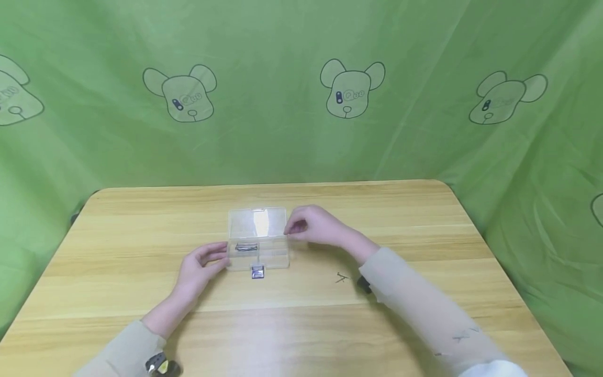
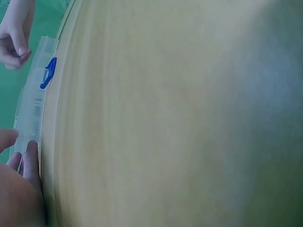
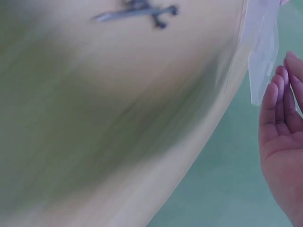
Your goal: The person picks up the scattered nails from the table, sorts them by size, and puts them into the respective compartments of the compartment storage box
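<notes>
A clear plastic box [image 1: 274, 262] with compartments and a blue latch [image 1: 257, 272] stands on the wooden table. Its transparent lid [image 1: 240, 222] is raised toward the back. Several thin metal pieces, like screws or nails [image 1: 246, 247], lie in the left compartment. My left hand [image 1: 198, 267] holds the box's left end, thumb toward the front. My right hand [image 1: 317, 225] is by the lid's lower right corner, fingers gently bent and thumb close to the index fingertip. Nothing shows between those fingertips in the right wrist view [image 3: 286, 137].
A few loose pointed metal pieces [image 1: 341, 277] with dark heads lie crossed on the table [image 1: 301, 324], right of the box and near my right sleeve [image 1: 414, 298]. Behind the table's far edge hangs a green curtain [image 1: 273, 141] printed with cartoon mouse heads.
</notes>
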Demonstrator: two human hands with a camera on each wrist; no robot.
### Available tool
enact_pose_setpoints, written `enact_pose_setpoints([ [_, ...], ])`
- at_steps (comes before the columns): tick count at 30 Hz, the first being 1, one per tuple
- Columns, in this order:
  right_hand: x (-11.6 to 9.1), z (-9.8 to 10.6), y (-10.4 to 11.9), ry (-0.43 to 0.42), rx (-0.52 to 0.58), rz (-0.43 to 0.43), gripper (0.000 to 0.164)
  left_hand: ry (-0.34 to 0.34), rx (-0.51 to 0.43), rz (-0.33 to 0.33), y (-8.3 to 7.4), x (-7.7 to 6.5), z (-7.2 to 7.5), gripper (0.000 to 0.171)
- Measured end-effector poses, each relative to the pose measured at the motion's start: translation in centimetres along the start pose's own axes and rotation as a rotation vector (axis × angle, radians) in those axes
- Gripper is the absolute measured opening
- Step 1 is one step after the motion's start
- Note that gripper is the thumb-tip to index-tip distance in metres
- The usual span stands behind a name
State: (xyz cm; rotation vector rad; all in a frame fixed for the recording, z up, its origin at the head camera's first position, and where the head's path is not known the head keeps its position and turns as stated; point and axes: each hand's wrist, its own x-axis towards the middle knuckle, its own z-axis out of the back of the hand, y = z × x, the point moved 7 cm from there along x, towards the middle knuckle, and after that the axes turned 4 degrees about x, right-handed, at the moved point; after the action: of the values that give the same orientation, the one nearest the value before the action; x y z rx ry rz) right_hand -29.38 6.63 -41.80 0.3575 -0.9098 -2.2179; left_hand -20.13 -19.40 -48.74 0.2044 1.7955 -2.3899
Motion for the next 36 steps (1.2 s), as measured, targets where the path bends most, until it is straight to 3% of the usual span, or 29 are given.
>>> enact_pose_setpoints([
  [20, -7.7, 2.5, -3.3, 0.009, 0.008, -0.032, 0.012, -0.007, 0.009, 0.003, 0.0, 0.0, 0.0, 0.051],
  [36, -11.2, 1.2, -4.9, 0.093, 0.1, -0.036, 0.011, -0.012, 0.031, -0.008, 0.0, -0.1, 0.0, 0.051],
])
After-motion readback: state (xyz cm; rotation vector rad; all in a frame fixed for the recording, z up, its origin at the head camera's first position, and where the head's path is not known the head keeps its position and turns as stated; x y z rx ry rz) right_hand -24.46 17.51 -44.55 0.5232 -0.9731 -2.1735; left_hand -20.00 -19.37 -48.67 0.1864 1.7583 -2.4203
